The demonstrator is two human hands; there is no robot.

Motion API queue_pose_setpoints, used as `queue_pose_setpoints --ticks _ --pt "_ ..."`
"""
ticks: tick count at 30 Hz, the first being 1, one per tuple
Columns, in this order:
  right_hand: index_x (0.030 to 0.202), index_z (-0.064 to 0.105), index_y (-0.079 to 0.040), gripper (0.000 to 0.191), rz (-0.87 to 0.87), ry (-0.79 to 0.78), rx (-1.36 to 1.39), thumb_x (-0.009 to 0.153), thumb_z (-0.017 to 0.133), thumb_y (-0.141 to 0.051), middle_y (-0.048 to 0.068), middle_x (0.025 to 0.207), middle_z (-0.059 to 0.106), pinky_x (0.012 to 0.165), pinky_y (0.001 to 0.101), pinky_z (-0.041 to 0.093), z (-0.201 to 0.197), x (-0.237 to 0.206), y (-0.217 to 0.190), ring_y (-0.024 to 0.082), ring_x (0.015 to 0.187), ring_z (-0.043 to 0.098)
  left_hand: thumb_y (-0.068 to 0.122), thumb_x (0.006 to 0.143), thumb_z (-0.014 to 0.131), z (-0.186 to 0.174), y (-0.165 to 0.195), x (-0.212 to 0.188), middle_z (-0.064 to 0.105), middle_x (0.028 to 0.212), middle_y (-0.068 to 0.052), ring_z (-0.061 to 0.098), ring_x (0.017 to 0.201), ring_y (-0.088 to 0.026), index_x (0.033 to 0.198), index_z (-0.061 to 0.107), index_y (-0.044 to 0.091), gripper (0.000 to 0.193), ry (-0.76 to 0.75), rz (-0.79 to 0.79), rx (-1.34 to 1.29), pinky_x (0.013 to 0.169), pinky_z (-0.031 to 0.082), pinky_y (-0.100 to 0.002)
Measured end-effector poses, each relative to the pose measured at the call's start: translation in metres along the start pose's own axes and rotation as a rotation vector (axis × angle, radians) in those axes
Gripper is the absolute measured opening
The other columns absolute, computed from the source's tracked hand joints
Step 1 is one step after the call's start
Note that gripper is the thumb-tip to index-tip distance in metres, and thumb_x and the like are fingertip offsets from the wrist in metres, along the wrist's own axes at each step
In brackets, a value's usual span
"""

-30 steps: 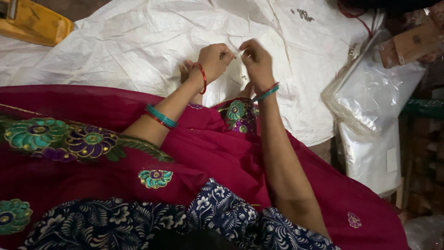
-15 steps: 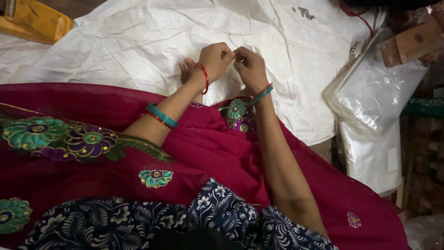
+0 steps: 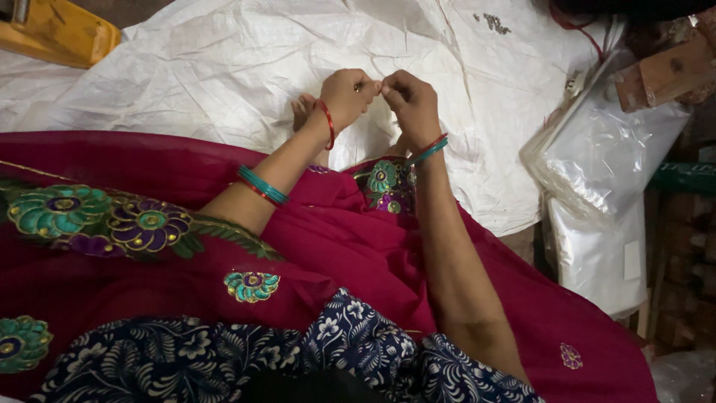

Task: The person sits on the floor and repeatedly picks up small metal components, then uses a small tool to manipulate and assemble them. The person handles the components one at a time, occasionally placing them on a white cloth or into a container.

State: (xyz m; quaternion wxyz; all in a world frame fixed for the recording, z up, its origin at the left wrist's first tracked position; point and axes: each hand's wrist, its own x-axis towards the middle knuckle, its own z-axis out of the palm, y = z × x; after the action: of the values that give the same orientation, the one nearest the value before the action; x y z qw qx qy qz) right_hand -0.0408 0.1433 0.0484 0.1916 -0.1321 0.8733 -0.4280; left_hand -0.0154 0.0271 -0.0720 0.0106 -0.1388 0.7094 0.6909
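White woven sheet point(image 3: 224, 67) is lying spread across the floor, magenta embroidered cloth point(image 3: 149, 246) is draping over the lap below it. Clear plastic bags point(image 3: 604, 172) are sitting at right, yellow object point(image 3: 56, 30) top left. Left hand point(image 3: 347, 97) and right hand point(image 3: 410, 104) are meeting over the sheet, fingers point(image 3: 371, 88) pinched narrow together on something too small to tell.
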Motion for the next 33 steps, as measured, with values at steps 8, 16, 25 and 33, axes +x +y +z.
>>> queue_pose_setpoints --ticks 8,16,25,33 --pt "0.100 0.065 -0.005 0.011 0.111 -0.092 0.865 0.090 0.064 -0.004 0.003 0.087 0.067 0.071 0.0259 0.050 -0.013 -0.004 -0.001 0.013 0.078 0.063 0.042 0.096 0.068 -0.008 0.007 0.001 0.067 0.064 -0.001 0.058 0.051 -0.007 0.079 0.076 0.001 0.045 -0.075 -0.214 -0.231 0.046 0.044 -0.023" --pt "0.097 0.068 -0.003 0.005 -0.058 -0.074 0.426 0.093 0.069 -0.006 -0.003 0.079 0.063 0.061 0.0222 0.039 0.008 -0.005 -0.008 0.005 0.070 0.051 0.049 0.097 0.062 -0.003 0.001 0.004 0.069 0.063 -0.003 0.062 0.051 -0.008 0.078 0.075 0.002 0.052 -0.109 -0.160 -0.245 0.048 0.050 -0.022" --pt "0.093 0.064 -0.003 0.007 -0.070 -0.042 0.377 0.091 0.068 0.002 -0.003 0.079 0.058 0.062 0.0227 0.040 0.002 -0.002 -0.002 0.005 0.071 0.050 0.036 0.093 0.070 -0.010 0.005 0.004 0.068 0.066 -0.001 0.060 0.053 -0.007 0.080 0.078 0.007 0.033 -0.123 -0.124 -0.033 0.050 0.048 -0.026" --pt "0.105 0.064 -0.005 0.028 -0.090 -0.106 0.048 0.080 0.069 0.006 -0.005 0.078 0.058 0.062 0.0198 0.046 -0.004 -0.004 0.001 0.004 0.071 0.054 0.035 0.093 0.070 -0.006 0.000 0.004 0.071 0.067 -0.003 0.064 0.054 -0.008 0.081 0.077 0.008 0.031 -0.089 -0.064 0.066 0.052 0.051 -0.027"
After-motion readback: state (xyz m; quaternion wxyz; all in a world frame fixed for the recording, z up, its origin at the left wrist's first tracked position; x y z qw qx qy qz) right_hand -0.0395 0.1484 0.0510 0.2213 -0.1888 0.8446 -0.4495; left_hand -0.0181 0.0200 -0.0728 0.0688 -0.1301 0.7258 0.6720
